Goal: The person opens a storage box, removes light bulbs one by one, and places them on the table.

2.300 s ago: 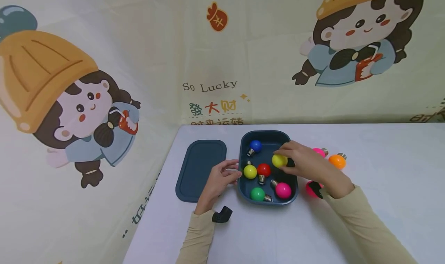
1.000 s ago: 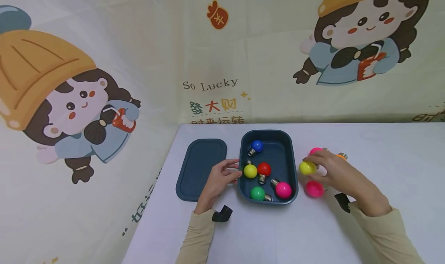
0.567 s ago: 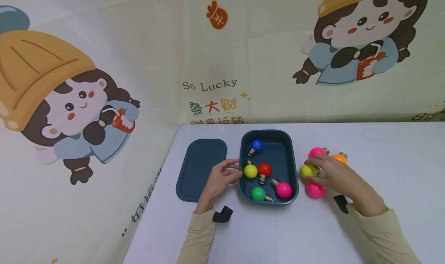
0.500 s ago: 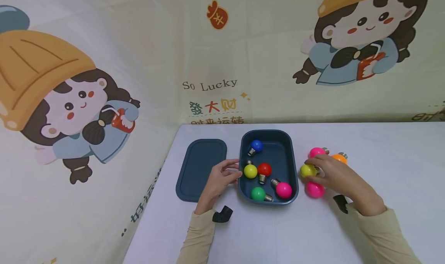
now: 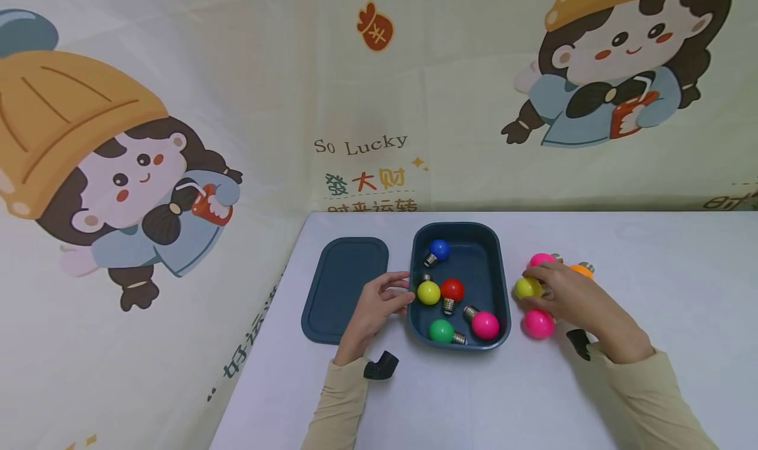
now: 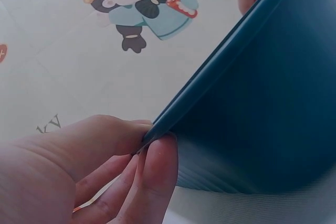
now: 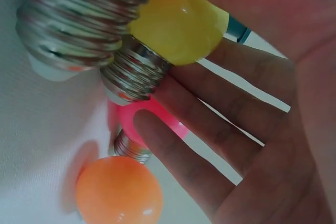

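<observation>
A dark blue box (image 5: 456, 225) sits on the white table and holds blue (image 5: 439, 249), yellow (image 5: 428, 293), red (image 5: 453, 289), green (image 5: 441, 331) and pink (image 5: 485, 325) bulbs. My left hand (image 5: 405, 287) pinches the box's left rim (image 6: 210, 72) between thumb and fingers (image 6: 157, 156). Right of the box, my right hand (image 5: 535, 282) holds another yellow bulb (image 5: 524, 287) low at the table, thumb over it and fingers (image 7: 220, 129) by its metal base. Around it lie two pink bulbs (image 5: 539, 323) (image 5: 540, 260) and an orange bulb (image 5: 583, 269), the orange one also close in the right wrist view (image 7: 118, 192).
The box's flat lid (image 5: 343, 285) lies on the table left of the box. A cartoon-printed cloth wall (image 5: 367, 108) stands behind and to the left. The table's left edge (image 5: 266, 331) runs close to the lid.
My right hand lifted the yellow bulb out of the box, carried it right and lowered it among the pink and orange bulbs. The left hand stayed on the rim.
</observation>
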### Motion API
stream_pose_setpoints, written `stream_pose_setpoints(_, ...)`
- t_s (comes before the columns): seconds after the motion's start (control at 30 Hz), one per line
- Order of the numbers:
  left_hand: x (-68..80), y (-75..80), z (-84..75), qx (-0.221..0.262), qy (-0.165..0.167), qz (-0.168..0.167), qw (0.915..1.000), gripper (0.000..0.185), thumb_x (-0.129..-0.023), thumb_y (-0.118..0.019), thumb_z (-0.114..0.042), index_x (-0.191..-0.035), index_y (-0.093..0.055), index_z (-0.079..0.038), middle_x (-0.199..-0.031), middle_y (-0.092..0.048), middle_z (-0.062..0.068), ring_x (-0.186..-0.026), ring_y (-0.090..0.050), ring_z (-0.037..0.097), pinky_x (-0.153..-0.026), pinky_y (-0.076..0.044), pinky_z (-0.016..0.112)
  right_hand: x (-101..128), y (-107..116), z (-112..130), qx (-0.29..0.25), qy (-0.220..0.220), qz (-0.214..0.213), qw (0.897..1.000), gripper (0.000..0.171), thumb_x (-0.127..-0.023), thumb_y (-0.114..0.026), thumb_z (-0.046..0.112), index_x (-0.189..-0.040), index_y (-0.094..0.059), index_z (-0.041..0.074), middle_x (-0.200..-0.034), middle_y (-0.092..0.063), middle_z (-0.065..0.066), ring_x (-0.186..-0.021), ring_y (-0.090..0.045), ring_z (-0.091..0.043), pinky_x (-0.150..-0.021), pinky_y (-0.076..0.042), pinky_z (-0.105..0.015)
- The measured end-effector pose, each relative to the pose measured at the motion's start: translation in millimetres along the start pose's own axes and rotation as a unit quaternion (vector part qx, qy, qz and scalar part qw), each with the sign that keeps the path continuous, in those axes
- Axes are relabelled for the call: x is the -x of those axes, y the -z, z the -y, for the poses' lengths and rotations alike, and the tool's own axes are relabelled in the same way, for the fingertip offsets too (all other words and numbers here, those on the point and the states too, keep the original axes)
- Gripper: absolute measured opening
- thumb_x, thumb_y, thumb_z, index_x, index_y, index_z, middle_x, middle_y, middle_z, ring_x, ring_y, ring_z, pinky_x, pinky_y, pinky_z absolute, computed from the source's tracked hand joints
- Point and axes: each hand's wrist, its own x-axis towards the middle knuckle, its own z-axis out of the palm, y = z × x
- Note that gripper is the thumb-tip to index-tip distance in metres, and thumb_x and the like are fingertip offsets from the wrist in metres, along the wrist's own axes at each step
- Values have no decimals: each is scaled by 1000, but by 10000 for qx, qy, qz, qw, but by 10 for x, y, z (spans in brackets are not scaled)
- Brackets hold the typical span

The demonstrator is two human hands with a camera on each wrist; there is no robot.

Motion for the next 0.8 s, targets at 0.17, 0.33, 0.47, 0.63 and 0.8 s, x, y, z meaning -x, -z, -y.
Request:
stream_pose_setpoints(0.17,-6,-8,-6,-15,-35,28,10000,46,-90,-74,-16,-134,-60,-12,-121,-63,15,-94,-67,25,-76,-59,28,6,-4,-2,17,-14,-60,10000,47,-77,-85,23,-113,-67,0,-104,-62,-16,-96,-59,-32,-69,-58,-42)
stream_pose_setpoints(0.33,-6,-7,-17,-64,-98,52,9999,46,-91,-73,-15,-135,-60,-10,-121,-62,17,-88,-66,18,-75,-59,28,13,2,51,33,67,-139,9999,49,-76,-86,24,-115,-67,0,-106,-63,-18,-97,-60,-34,-68,-59,-42)
stream_pose_setpoints(0.47,10,-1,-1,-78,-71,51,9999,48,-91,-73,-13,-136,-58,-7,-122,-61,19,-85,-65,15,-74,-59,27,34,8,102,63,162,-285,9994,46,-77,-85,22,-114,-67,0,-110,-62,-19,-96,-62,-34,-72,-59,-45)
stream_pose_setpoints(0.63,13,-10,1,-60,-130,87,9999,48,-92,-72,-14,-137,-57,-5,-122,-60,20,-86,-65,14,-75,-59,29,33,45,156,97,358,-470,9982,43,-79,-84,19,-114,-68,0,-114,-62,-21,-102,-60,-36,-78,-59,-48)
stream_pose_setpoints(0.8,2,-7,-8,-66,-168,49,9998,47,-92,-72,-15,-136,-58,-7,-121,-61,18,-85,-66,14,-75,-59,28,-5,88,240,6,557,-501,9972,39,-83,-80,16,-117,-67,0,-117,-63,-20,-111,-57,-38,-85,-57,-51)
